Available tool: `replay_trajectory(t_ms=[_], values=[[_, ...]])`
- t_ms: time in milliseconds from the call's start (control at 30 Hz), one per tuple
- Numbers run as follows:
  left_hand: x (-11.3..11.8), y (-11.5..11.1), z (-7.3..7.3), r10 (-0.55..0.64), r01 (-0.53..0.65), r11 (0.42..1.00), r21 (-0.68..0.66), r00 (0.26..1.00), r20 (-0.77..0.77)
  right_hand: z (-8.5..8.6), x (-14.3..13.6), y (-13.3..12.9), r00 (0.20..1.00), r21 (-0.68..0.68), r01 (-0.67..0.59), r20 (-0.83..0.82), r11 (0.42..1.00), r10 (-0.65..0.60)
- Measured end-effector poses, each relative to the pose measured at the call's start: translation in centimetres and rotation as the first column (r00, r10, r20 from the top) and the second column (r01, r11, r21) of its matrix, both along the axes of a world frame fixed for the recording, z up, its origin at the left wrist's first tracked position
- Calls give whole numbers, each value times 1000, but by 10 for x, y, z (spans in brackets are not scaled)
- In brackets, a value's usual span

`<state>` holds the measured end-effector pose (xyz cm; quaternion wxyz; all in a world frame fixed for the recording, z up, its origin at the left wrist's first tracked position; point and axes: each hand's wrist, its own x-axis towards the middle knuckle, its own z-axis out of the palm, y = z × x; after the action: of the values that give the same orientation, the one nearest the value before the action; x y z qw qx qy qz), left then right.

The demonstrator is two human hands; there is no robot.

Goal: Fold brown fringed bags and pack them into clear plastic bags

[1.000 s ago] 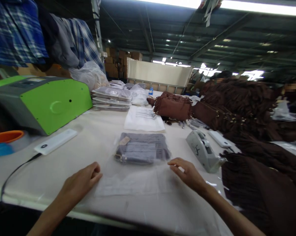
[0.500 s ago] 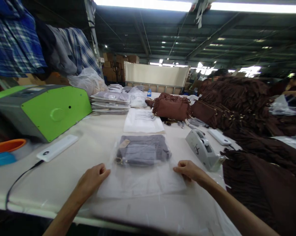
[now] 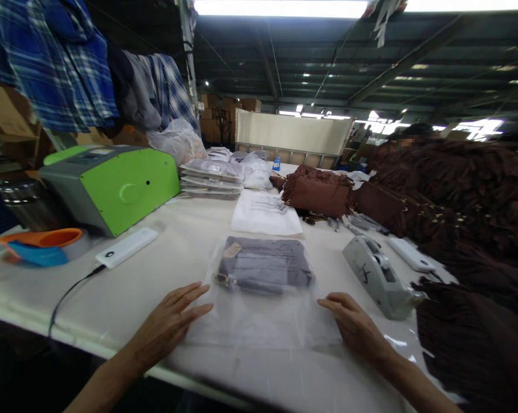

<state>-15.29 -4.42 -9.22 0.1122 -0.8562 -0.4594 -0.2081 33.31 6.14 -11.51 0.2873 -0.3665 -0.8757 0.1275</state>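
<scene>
A clear plastic bag (image 3: 259, 324) lies flat on the table in front of me, with a dark handbag (image 3: 267, 264) inside its far part. Through the plastic I make out gold-coloured hardware and a tan tag (image 3: 232, 250). At the bag's left edge, my left hand (image 3: 175, 318) is open, its fingers stretched over or beside the plastic. My right hand (image 3: 355, 321) rests by the right edge, fingers extended and the thumb side partly hidden. Whether either hand touches the plastic is hard to tell.
A tape dispenser (image 3: 381, 278) stands to the right, near brown fringed bags (image 3: 319, 192). Beyond the plastic bag lies a stack of white sheets (image 3: 265, 213). Leftward are a green machine (image 3: 129, 186), a white power bank (image 3: 127, 246) with a cable, and orange tape (image 3: 61, 236).
Both hands have gone from pinching the plastic bag's sides to opened fingers. My view has turned left, so the scene sits further right. The handbag remains inside the plastic.
</scene>
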Motion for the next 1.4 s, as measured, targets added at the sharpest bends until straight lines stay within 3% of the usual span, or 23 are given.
replay_trajectory(t_ms=[100,200,267,333,400,467,533,667,767,1000,1100,1167,1233,1300,1400], values=[[5,5,0,-86,89,994,-67,995,54,5,-2,5,996,217,-43,85,975,25],[8,9,-2,-97,141,977,-163,963,251,15,-6,9,993,221,-116,14,968,116],[11,13,1,49,71,965,-251,896,442,21,-12,12,984,108,-103,-138,989,117],[18,20,7,274,-58,927,-369,777,567,26,-21,16,958,-113,8,-284,994,-40],[28,30,15,437,-173,879,-445,668,602,28,-33,22,905,-347,140,-336,927,-262],[39,44,22,509,-268,853,-448,616,601,27,-46,30,856,-467,227,-322,855,-404],[49,58,25,587,-392,807,-442,612,530,23,-56,37,834,-489,292,-291,822,-469],[61,82,23,795,-708,563,-425,605,46,16,-63,48,826,-431,428,-170,794,-537],[64,91,19,787,-768,482,-420,591,-178,13,-62,49,851,-369,460,-76,807,-520],[53,93,15,746,-773,563,-292,628,-223,12,-65,41,819,-296,565,85,770,-568],[59,85,21,711,-708,702,-73,703,13,14,-67,41,809,-291,582,108,760,-578],[79,81,23,538,-553,828,93,831,143,15,-67,42,809,-289,582,116,760,-576],[110,80,19,318,-334,932,141,940,125,16,-68,43,814,-285,576,120,766,-568],[142,82,8,190,-193,976,99,981,39,17,-68,44,816,-277,574,123,770,-564],[171,87,-16,217,-217,976,6,975,-42,19,-62,41,801,-248,596,124,763,-586]])
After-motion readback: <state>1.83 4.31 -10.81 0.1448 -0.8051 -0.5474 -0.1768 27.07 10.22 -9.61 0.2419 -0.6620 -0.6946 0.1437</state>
